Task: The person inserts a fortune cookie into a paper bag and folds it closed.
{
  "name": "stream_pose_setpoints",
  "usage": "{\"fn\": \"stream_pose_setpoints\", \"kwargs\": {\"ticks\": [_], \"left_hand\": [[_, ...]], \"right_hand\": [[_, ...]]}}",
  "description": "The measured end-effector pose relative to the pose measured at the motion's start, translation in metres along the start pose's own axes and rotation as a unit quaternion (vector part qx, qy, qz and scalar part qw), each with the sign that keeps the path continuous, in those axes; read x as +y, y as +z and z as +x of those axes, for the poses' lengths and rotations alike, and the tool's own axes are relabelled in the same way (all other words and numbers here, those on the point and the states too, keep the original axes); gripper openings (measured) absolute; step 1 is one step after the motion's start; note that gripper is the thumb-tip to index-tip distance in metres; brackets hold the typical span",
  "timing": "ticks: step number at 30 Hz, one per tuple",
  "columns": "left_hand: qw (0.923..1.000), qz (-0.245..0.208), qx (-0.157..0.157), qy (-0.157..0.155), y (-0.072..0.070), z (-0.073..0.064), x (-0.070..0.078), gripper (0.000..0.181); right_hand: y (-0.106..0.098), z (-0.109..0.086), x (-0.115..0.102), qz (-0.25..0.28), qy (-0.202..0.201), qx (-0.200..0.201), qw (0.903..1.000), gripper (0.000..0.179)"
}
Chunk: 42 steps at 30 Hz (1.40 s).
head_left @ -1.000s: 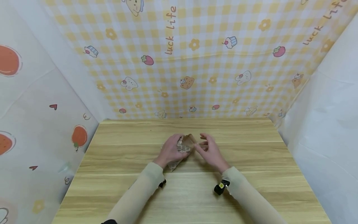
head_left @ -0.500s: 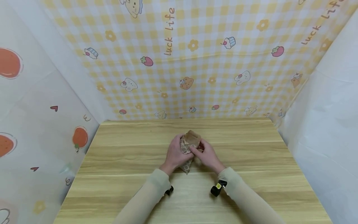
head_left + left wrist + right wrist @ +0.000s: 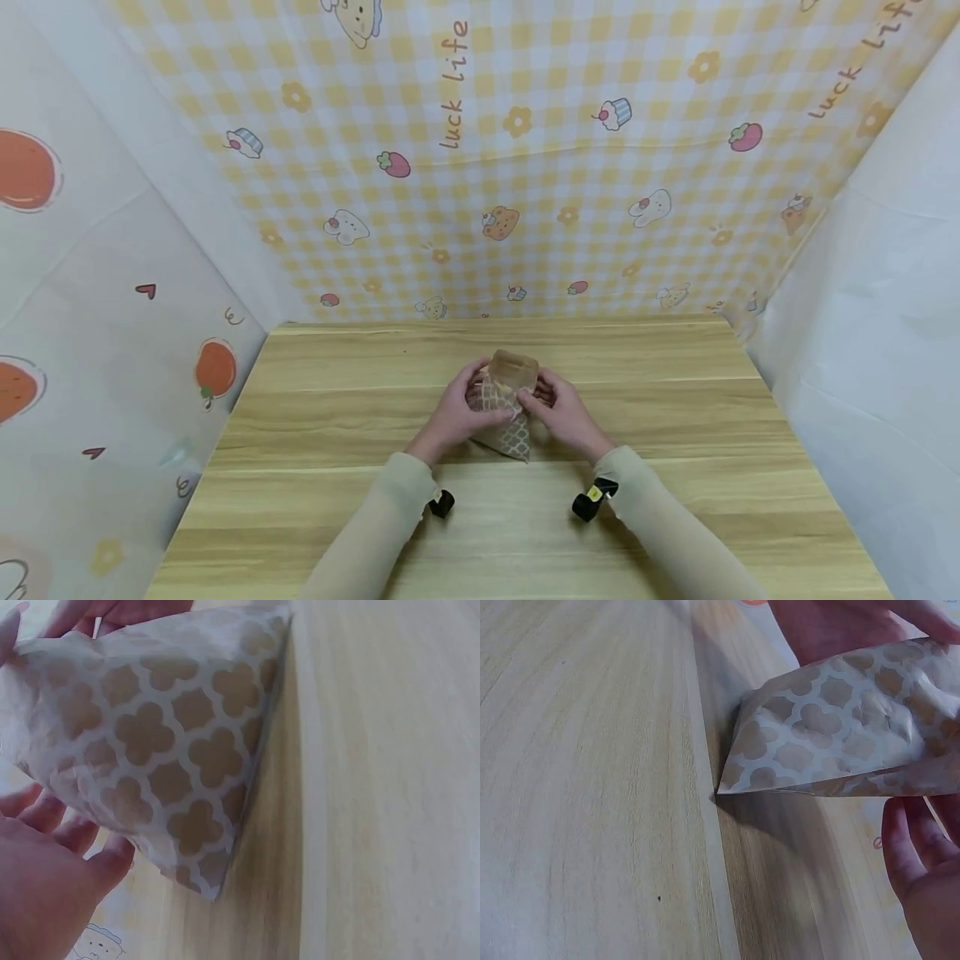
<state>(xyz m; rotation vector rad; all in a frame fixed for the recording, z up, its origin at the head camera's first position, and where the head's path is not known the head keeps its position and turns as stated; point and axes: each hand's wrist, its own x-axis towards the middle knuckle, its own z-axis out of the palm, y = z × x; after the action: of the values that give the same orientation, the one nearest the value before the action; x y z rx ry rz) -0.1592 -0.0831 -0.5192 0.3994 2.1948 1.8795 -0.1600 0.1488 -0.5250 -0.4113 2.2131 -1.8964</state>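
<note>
A paper bag (image 3: 504,421) with a white clover-shaped lattice print on brown stands tilted between my hands over the table. A slice of toast (image 3: 513,369), with a brown crust, sticks out of its top. My left hand (image 3: 452,414) holds the bag's left side, thumb across the front. On the other side my right hand (image 3: 564,419) grips the bag near its mouth, thumb in front and fingers behind. The left wrist view shows the bag's pointed lower corner close over the wood, with left fingers (image 3: 71,829) along its edge. Most of the slice is hidden inside.
The wood-grain table (image 3: 315,517) runs around both arms. A yellow checked cloth (image 3: 480,183) hangs behind it, and pale sheets (image 3: 885,275) enclose the sides. Small cameras (image 3: 588,504) sit on the wrists.
The bag has turned from leaning left to showing its front, its lower corner swinging right. My right hand has come in to grip the right side; my left hand has shifted along the left.
</note>
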Motion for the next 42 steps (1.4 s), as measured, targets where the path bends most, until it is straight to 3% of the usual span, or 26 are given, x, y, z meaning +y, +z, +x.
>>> {"fn": "stream_pose_setpoints", "kwargs": {"ticks": [4,8,19,30,42], "left_hand": [[0.9996,-0.025,0.001,-0.008,0.002,0.002,0.001,0.082],[0.9983,-0.051,0.023,-0.016,0.006,0.004,0.002,0.064],[0.9947,-0.040,0.094,-0.008,0.013,0.005,0.006,0.041],[0.9926,-0.028,0.118,-0.010,0.016,0.007,0.008,0.034],[0.9872,-0.095,0.127,-0.017,0.021,0.008,0.015,0.024]], "right_hand": [[0.001,-0.002,0.000,-0.009,-0.019,-0.021,0.9996,0.054],[0.004,-0.002,0.000,-0.019,-0.031,-0.036,0.9987,0.053],[0.008,0.000,-0.004,-0.045,-0.030,0.010,0.9985,0.036],[0.006,0.004,-0.011,-0.068,-0.023,0.057,0.9958,0.036],[0.004,0.010,-0.010,-0.048,-0.050,0.050,0.9963,0.022]]}}
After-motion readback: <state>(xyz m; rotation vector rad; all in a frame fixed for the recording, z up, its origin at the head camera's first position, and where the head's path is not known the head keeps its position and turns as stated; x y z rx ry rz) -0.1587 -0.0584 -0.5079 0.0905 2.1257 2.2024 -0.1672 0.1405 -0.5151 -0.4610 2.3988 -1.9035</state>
